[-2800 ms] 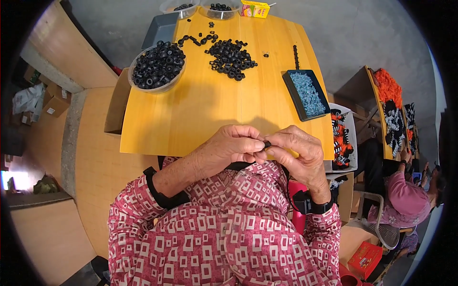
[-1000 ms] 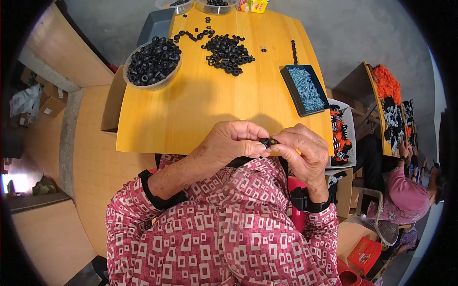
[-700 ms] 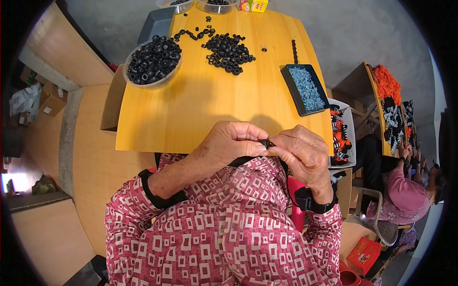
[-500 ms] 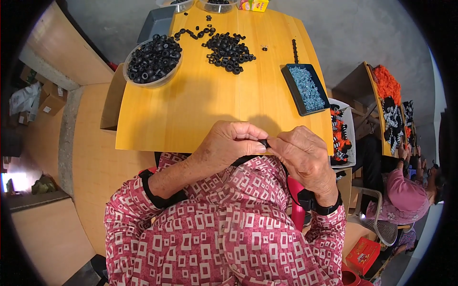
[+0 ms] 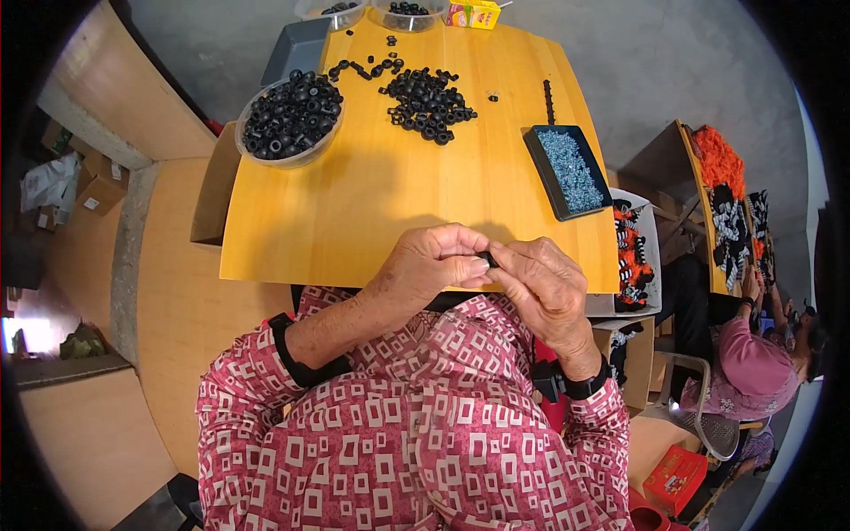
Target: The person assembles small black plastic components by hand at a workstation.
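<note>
Just above the table's front edge, my left hand pinches a small black part between thumb and forefinger. My right hand meets it there, its thumb and fingertips closed on the part's other side. Fingers cover most of the part, so its full shape is hidden. Beyond my hands, a loose pile of black ring-like pieces lies on the yellow table. A round clear tub of rounded black pieces stands to its left. Right of the pile is a dark tray holding small bluish bits.
At the back are a grey tray, two clear tubs and a yellow carton. A stick of joined black pieces lies behind the dark tray. On the right, a white bin holds orange and black items; another person sits beyond.
My right hand has shifted slightly left and turned, its fingers now straighter against the part. The part stays between both hands. The whole view has moved a little.
</note>
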Available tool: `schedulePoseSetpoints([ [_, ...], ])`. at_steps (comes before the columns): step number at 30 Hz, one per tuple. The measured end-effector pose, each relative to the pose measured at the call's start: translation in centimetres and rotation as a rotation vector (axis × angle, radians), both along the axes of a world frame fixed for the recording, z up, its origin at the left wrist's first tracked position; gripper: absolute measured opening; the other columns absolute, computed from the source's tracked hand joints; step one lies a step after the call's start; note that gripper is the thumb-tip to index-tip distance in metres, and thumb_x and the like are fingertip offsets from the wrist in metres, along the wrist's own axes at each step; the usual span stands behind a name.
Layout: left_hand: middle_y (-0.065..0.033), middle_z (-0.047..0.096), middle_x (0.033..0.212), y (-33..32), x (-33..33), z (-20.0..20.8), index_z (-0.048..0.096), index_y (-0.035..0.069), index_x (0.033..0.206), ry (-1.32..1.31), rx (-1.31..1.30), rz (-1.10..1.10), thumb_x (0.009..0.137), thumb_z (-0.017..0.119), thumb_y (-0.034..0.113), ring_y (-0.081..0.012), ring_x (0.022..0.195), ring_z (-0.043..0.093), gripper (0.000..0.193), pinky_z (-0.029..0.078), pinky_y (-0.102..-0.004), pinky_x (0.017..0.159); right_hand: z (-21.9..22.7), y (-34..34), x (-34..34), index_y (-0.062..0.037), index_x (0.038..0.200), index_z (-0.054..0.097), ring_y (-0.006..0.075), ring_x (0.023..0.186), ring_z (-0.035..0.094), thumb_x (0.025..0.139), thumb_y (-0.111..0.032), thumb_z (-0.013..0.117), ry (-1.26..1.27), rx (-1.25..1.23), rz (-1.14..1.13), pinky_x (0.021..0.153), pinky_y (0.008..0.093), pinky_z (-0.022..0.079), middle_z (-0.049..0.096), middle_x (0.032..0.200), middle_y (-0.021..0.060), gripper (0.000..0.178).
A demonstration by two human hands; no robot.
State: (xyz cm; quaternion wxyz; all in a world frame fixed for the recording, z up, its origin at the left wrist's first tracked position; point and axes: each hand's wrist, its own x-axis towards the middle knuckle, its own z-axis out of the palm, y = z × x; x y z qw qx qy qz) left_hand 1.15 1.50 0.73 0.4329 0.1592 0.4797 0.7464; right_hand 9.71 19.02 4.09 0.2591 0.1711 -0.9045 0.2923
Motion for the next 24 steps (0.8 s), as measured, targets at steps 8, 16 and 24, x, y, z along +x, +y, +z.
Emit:
schedulePoseSetpoints([
  [8,-0.0079,0.064,0.106,-0.1,-0.4,0.0,0.061,-0.004,0.115,-0.001,-0.027,-0.038,0.095,0.061,0.009,-0.0117,0.095,0.064,0.025,0.055,-0.0238,0.086,-2.0,-0.2,-0.2,0.0015,0.102,0.07,0.0247,0.073,0.062,0.071,-0.005,0.081,0.036,-0.063,-0.07,0.065,0.0339,0.05,0.065,0.084,0.012,0.034],
  [16,-0.0066,0.064,0.107,-0.3,-1.3,0.0,0.061,-0.002,0.115,0.005,-0.08,-0.099,0.095,0.062,0.017,-0.0109,0.096,0.063,0.028,0.054,-0.0255,0.086,-2.4,-0.8,-0.5,0.0001,0.104,0.07,0.0244,0.073,0.061,0.071,-0.008,0.081,0.079,-0.016,-0.107,0.066,0.0348,0.048,0.065,0.085,0.0097,0.036],
  [24,-0.0035,0.065,0.101,-0.2,-1.4,-0.8,0.064,0.0,0.113,0.048,-0.02,0.039,0.094,0.061,0.019,-0.0104,0.096,0.06,0.026,0.049,-0.0248,0.086,-0.3,-1.8,-1.1,-0.0017,0.111,0.065,0.0239,0.08,0.061,0.074,-0.016,0.08,0.103,0.252,-0.233,0.069,0.0355,0.047,0.064,0.093,0.0091,0.042],
])
